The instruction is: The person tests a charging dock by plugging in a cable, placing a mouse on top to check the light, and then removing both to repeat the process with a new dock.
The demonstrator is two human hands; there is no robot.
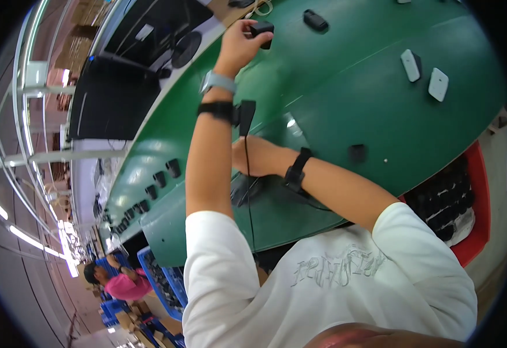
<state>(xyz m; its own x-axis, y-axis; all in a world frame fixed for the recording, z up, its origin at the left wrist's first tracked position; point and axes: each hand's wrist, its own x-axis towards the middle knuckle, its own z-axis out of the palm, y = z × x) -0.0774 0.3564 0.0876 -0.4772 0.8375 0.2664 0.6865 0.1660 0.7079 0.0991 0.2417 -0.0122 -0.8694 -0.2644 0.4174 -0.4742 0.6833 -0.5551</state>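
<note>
My left hand [242, 46] reaches far across the green table [358, 75], its fingers closed around a small black box-shaped part [263, 35]. A watch and a black strap with a small black module [245, 118] are on that forearm. My right hand [262, 158] is low over the near part of the table, partly behind the left forearm, which hides its fingers. Beside it lies a dark object [246, 190] that I cannot make out. A black oblong piece [315, 21] lies to the right of the left hand.
Two white-faced pieces [438, 84] and a dark piece [357, 153] lie at the right. A red crate [480, 214] of black parts stands by the edge. Several black cups [159, 178] line the left, near monitors [111, 98]. Beyond a blue crate [169, 281] works a person in pink [127, 284].
</note>
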